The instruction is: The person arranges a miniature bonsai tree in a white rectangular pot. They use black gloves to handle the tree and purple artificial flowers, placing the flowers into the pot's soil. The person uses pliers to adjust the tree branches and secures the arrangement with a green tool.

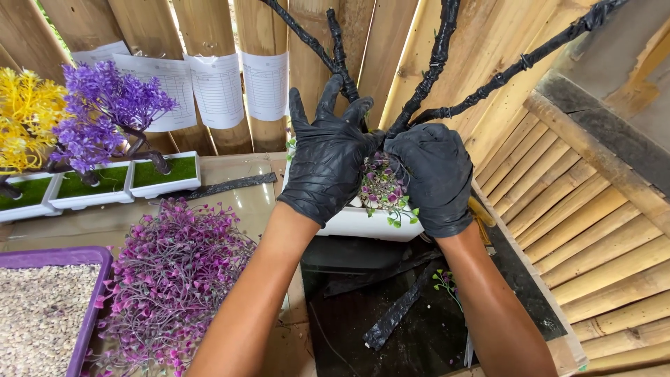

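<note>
Nearest to us, at 6 o'clock, we see a strip of black tape [395, 312] lying on the dark table [433, 342], with a small green sprig [444, 281] just beside it. At 8 o'clock lies a heap of purple plastic foliage [174, 276], and beside it, at the left edge, a purple tray [89, 318] holding pale gravel [38, 314].

In the middle our 2 hands wear black gloves. The left hand [328, 157] rests with spread, open fingers [335, 87] against the black wrapped branches [436, 59] and the top of the white pot [363, 222]. The right hand [434, 174] is curled closed around the base of the branches, where they rise from the pot. Small purple and green leaves [382, 188] fill the pot between the 2 hands.

Farther, at 10 o'clock, 3 white pots stand close together: 1 small tree with purple foliage [105, 112] and 1 with yellow foliage [24, 119]. Behind them, at 11 o'clock, paper sheets [218, 87] hang on the bamboo wall [488, 35].
</note>
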